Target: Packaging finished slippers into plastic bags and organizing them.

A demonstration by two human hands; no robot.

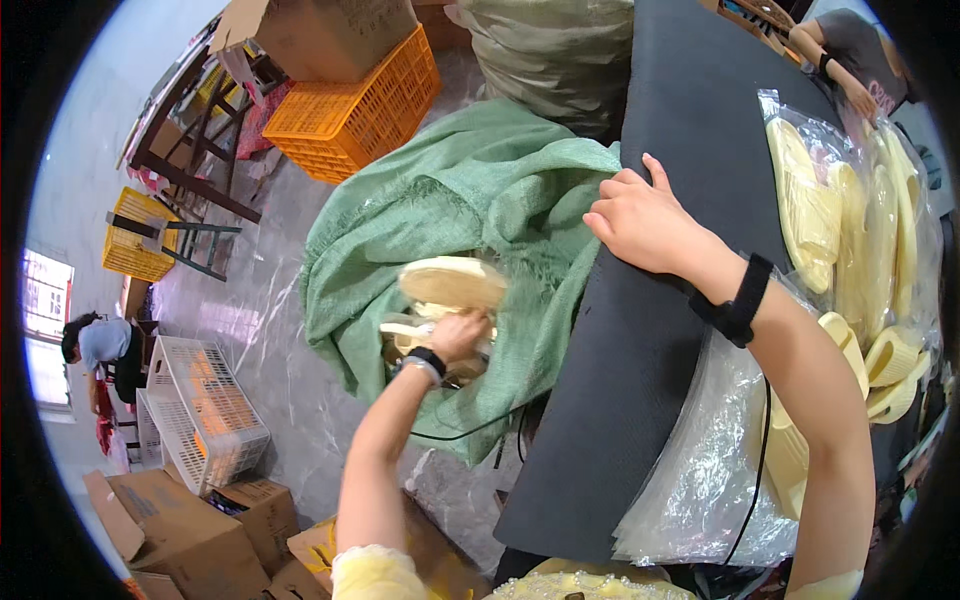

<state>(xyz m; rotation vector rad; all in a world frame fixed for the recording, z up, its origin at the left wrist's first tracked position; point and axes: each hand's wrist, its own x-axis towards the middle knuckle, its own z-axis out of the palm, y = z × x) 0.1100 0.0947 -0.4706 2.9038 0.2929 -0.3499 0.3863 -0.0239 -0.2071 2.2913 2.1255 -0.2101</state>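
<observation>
A green woven sack [400,200] gapes beside the dark table [590,400], with pale slippers inside its mouth. My left hand [462,336] reaches into the sack, its fingers closed at the edge of a cream slipper [455,282] that is blurred by motion; the fingertips are partly hidden. At the table's left edge, my right hand [645,222] is closed on the sack's rim, one finger sticking up. Under my right forearm lie clear plastic bags [700,480] and loose pale yellow slippers [788,460]. Bagged slippers [805,205] rest farther up the table.
A full pale sack [550,60] stands behind the green one. Orange crate [350,110], white crate [205,410] and cardboard boxes [180,520] stand on the floor at left. A black cord [755,470] crosses the bags. One person [865,60] is at upper right, another [105,350] far left.
</observation>
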